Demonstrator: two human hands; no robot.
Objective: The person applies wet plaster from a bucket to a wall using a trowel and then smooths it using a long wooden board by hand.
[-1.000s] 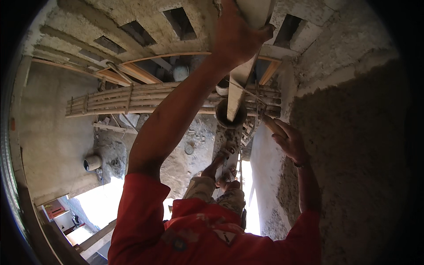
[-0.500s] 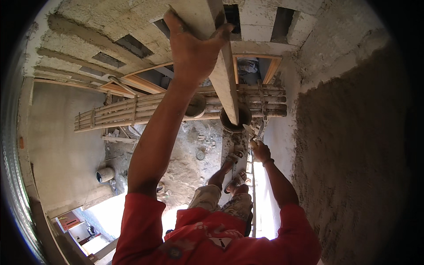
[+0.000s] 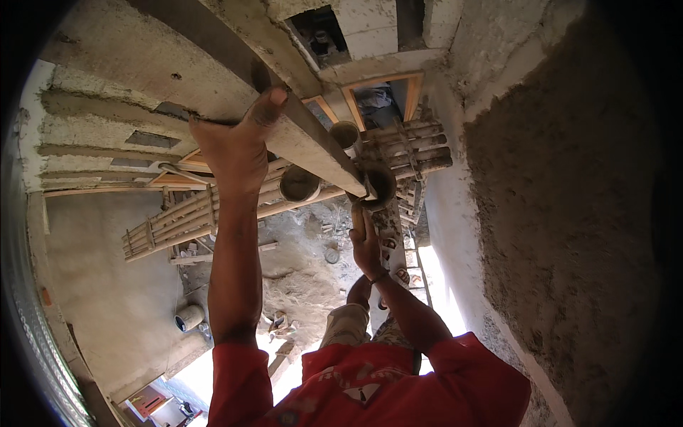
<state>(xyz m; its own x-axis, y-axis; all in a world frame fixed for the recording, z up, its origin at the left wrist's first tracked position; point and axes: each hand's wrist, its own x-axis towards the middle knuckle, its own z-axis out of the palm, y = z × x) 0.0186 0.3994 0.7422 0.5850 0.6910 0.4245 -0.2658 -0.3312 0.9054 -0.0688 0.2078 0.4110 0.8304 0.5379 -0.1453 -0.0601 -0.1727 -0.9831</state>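
Observation:
My left hand [image 3: 231, 156] is raised, its fingers and thumb wrapped round a long straight wooden board [image 3: 302, 146] that slants from the upper left down to the middle. The board's lower end sits over a dark bucket [image 3: 383, 186]. My right hand [image 3: 368, 250] grips the wooden handle of a trowel [image 3: 358, 217], held up against that lower end. Most of the trowel's blade is hidden by the board. Close by stand a bucket of grey mortar [image 3: 299, 186] and another bucket [image 3: 345, 135].
A platform of bamboo poles [image 3: 420, 148] crosses beneath the board. Dark, rough plaster covers the right wall [image 3: 555, 213]. Far below is a rubble-strewn floor [image 3: 299, 249] with a drum [image 3: 189, 317] on its side. Wood-framed openings [image 3: 384, 99] lie ahead.
The board's upper part has swung left with my left hand. My right hand has brought the trowel up and left to the board's lower end. The view has shifted.

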